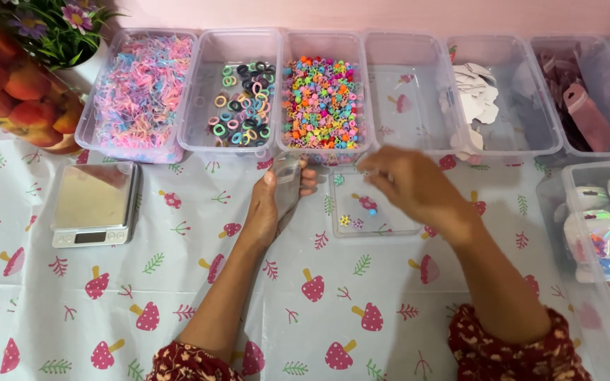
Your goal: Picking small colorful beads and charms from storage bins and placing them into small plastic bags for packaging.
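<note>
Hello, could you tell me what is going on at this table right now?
A person sits at a table covered with a mushroom-print cloth. The left hand holds a small clear plastic pouch upright, while the right hand hovers over a shallow clear plastic tray containing a few tiny coloured clips. Behind stands a row of clear plastic bins; one is full of multicoloured mini clips, another has small elastic rings. A small silver digital scale sits to the left.
</note>
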